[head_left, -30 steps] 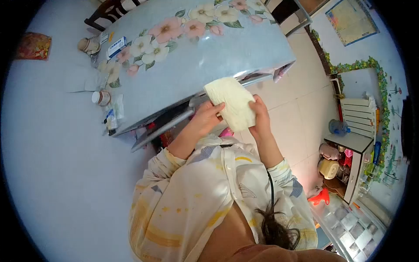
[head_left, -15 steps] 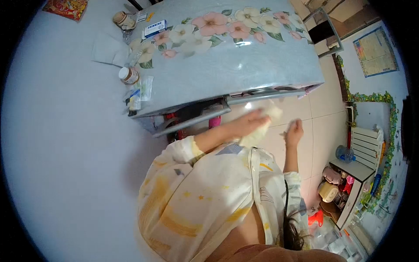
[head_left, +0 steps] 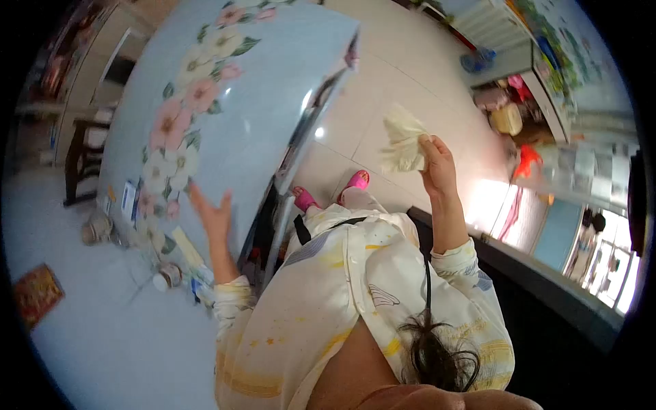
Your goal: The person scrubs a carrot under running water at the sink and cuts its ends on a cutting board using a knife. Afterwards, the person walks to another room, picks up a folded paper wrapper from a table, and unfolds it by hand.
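Note:
My right hand (head_left: 439,162) pinches a crumpled, pale yellow sheet (head_left: 404,140) by one corner, in the air above the tiled floor. Whether it is cloth or paper I cannot tell. Over the near edge of the table (head_left: 266,82) my left hand (head_left: 213,217) is raised, slightly blurred, its fingers spread and holding nothing. A yellowish strip (head_left: 186,246) and a white-lidded jar (head_left: 167,277) lie close to that hand. Along the table's side, a drawer (head_left: 277,229) stands partly pulled out.
On the flowered tabletop are a blue-and-white box (head_left: 128,198) and another jar (head_left: 96,229). A dark chair (head_left: 85,160) stands at the far side. Pink slippers (head_left: 306,198) are on my feet. A low cabinet (head_left: 547,96) holds bags. Dark furniture (head_left: 540,307) lies to my right.
The pale sheet has passed from my left hand to my right. My left hand has moved out over the table and opened. The whole view has turned to the right.

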{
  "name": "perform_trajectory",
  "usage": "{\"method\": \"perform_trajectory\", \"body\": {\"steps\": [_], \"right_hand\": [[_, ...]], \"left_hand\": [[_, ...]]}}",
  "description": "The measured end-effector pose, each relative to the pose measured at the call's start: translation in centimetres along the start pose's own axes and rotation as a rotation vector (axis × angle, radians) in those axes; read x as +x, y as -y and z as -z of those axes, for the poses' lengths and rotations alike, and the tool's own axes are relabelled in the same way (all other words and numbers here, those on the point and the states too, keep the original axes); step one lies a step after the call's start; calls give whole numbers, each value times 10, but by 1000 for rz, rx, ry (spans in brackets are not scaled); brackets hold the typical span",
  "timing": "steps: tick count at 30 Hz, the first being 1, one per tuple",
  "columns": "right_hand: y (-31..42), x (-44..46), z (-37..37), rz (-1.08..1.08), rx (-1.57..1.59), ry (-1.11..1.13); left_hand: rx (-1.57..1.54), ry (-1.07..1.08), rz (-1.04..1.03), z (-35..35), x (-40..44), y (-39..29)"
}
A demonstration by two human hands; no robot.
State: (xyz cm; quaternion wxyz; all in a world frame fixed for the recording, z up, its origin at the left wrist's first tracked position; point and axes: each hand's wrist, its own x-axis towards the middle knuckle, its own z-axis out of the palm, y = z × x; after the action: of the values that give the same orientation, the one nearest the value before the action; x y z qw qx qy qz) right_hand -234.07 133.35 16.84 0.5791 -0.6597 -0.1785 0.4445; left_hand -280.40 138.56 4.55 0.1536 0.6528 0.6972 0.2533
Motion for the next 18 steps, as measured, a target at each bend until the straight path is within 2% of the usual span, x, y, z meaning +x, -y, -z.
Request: {"method": "perform_trajectory", "body": {"steps": [1,2,3,5,7,8,9,10,11,13,15,16,18], "right_hand": [[7,-11,1,-65,38,39],[11,-17,10,-41,17,102],[18,-25,19,-32,37,70],[38,-41,34,-21,-87,231],[58,-56,57,26,-71,224],[63,-61,72,65,-65,260],[71,-64,88,107,-61,292],[86,-68,108,105,74,335],[93,-70,124,119,93,290],[103,-78,152,233,250,243],[113,-92,178,247,332,199],[116,-99,187,485,362,186],[132,-103,216,827,402,290]], "left_hand": [[-253,184,22,-11,12,-55],[-497,373,48,-18,19,-119],[-608,560,-2,-30,17,-169],[-1245,948,-205,-66,0,-244],[-1215,1554,150,-41,-1,-339],[-1183,1593,127,-38,-5,-367],[-1028,1543,15,-38,-11,-391],[-879,1488,-97,-37,-17,-416],[-855,1529,-126,-34,-23,-440],[-1124,1302,-243,-26,-40,-478],[-1156,1256,-522,-24,-49,-503],[-1209,1238,-670,-25,-52,-516],[-1321,1261,-853,-31,-60,-549]]}}
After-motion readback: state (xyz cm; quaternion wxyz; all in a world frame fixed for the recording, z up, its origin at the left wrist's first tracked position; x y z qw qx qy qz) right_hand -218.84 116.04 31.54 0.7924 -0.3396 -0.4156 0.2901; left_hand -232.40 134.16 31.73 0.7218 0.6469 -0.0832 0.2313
